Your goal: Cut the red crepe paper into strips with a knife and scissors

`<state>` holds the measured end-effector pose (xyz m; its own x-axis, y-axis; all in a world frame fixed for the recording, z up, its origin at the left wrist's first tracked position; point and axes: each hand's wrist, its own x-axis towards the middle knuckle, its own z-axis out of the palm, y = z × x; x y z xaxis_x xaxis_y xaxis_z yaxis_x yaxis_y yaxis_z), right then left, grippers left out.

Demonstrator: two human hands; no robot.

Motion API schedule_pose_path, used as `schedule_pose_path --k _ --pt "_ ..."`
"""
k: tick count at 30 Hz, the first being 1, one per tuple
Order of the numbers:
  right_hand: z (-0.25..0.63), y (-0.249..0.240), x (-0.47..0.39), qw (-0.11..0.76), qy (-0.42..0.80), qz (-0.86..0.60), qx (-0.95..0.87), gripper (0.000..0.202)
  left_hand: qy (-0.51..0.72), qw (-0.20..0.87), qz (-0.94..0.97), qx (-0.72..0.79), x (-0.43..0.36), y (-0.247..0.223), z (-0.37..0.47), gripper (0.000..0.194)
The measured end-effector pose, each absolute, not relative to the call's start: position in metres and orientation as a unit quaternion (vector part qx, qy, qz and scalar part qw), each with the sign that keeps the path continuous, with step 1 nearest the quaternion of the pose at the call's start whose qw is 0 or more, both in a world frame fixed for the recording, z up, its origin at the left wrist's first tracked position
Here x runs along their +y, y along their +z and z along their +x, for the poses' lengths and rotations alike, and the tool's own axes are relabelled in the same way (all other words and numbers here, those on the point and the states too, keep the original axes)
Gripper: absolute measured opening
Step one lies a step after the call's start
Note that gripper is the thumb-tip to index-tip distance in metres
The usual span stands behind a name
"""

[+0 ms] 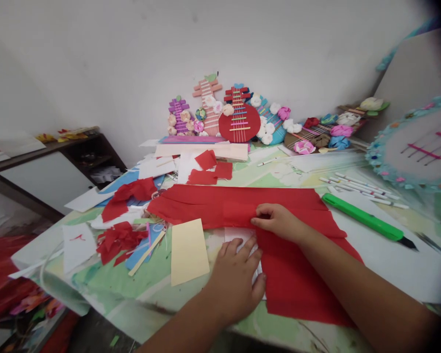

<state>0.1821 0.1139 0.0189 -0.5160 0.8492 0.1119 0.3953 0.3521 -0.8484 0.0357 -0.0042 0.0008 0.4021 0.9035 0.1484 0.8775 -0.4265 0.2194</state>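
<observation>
A large sheet of red crepe paper (297, 274) lies across the table in front of me, with a wide strip running off to the left. My right hand (279, 221) pinches the paper between thumb and forefinger near its middle. Below it, my left hand (238, 274) rests flat with fingers spread on a white sheet (232, 234), beside the red paper's edge. Most of that white sheet is hidden under the hand and the red paper. A cream card (189, 252) lies left of my left hand.
On the right are a green box cutter (363, 215) and several white pens (367, 187). Red scraps (123, 240) and paper strips lie at left. Decorated paper instruments (239, 120) lean against the back wall. A low cabinet (47, 174) stands beyond the table's left side.
</observation>
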Motion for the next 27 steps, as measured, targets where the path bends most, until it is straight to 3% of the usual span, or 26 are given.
schedule_pose_path --k 16,20,24,27 --pt "0.187 0.023 0.115 0.237 0.359 -0.406 -0.806 0.023 0.197 0.090 0.792 0.571 0.000 0.017 0.029 0.038" --pt "0.198 0.057 0.107 0.228 0.311 -0.424 -0.819 0.026 0.230 0.098 0.687 0.682 0.028 0.039 0.010 0.052" --pt "0.230 0.111 0.089 0.254 0.210 -0.466 -0.821 0.024 0.187 0.184 0.634 0.727 0.067 0.049 0.000 0.069" --pt "0.288 0.127 0.079 0.270 0.122 -0.551 -0.780 0.025 0.154 0.227 0.616 0.738 0.087 0.046 0.002 0.062"
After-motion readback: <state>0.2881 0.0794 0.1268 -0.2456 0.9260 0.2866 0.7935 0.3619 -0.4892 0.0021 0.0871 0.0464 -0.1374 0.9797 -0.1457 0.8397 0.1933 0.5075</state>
